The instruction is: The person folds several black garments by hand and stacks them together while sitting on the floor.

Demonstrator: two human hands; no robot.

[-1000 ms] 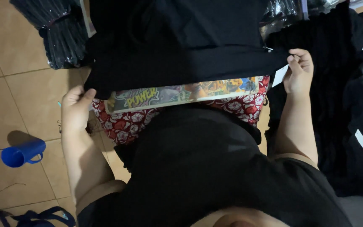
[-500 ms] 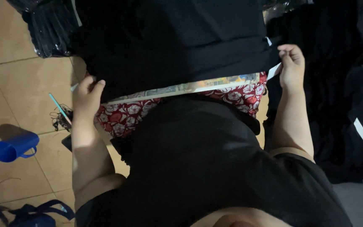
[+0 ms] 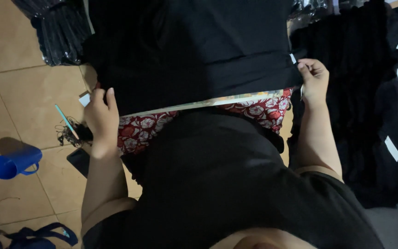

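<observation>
A black garment [image 3: 194, 50] lies spread over a flat colourful board [image 3: 236, 100] that rests on my lap, on a red floral cloth [image 3: 148, 127]. My left hand [image 3: 101, 115] grips the garment's near left edge. My right hand [image 3: 314, 79] pinches its near right corner, beside a small white tag [image 3: 293, 58]. Only a thin strip of the board shows below the garment's hem.
A blue plastic cup [image 3: 14, 162] lies on the tiled floor at left. Near it are a teal pen [image 3: 66, 121], a dark tangle of thread and a phone [image 3: 80, 161]. Bagged dark clothes [image 3: 54, 30] sit at top left; a pile of black garments with white tags [image 3: 383, 106] fills the right.
Both hands have pulled the garment's hem toward me, so it covers more of the colourful board. My left hand has shifted right, and the pen is now exposed.
</observation>
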